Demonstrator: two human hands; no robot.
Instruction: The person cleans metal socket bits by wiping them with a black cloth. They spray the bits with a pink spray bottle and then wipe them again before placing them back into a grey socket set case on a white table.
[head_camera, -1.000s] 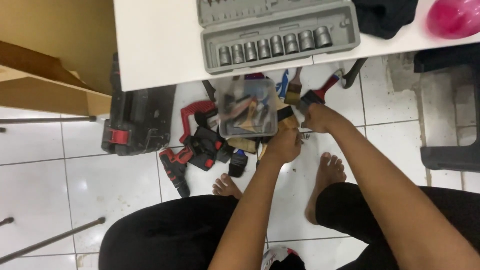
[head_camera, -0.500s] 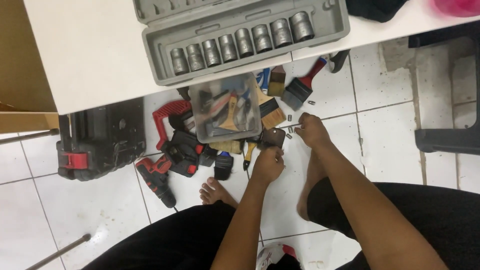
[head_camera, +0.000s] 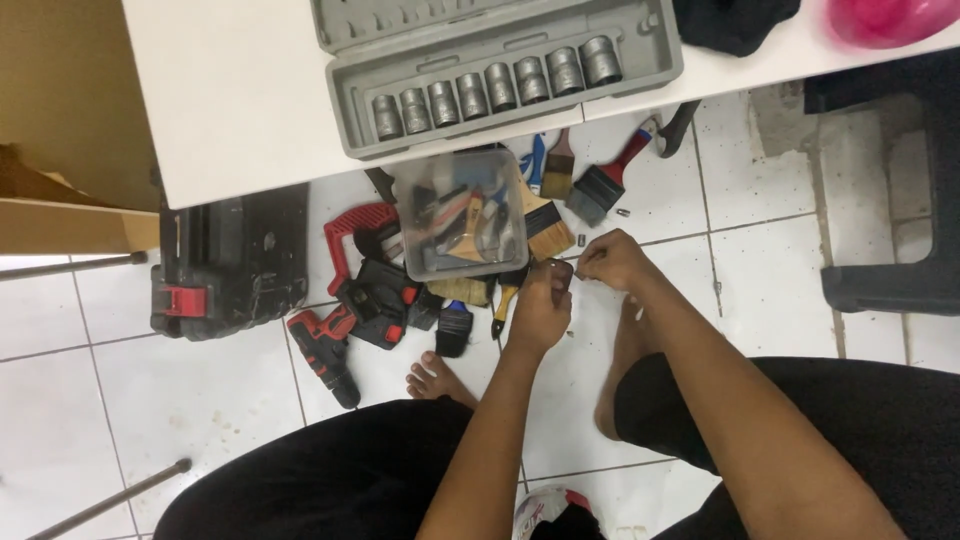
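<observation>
Lifting left hand (head_camera: 540, 305) beside right hand (head_camera: 612, 260).

Lighting is even, indoor and moderately bright, apparently from overhead. The table (head_camera: 250, 90) at 12 o'clock is near overexposed, with little surface detail. It throws a soft shadow over the floor (head_camera: 760, 220) below it. Tiles show faint sheen, no hard glare. Focus is slightly soft throughout; the hands (head_camera: 540, 305) at centre are mildly blurred.
</observation>
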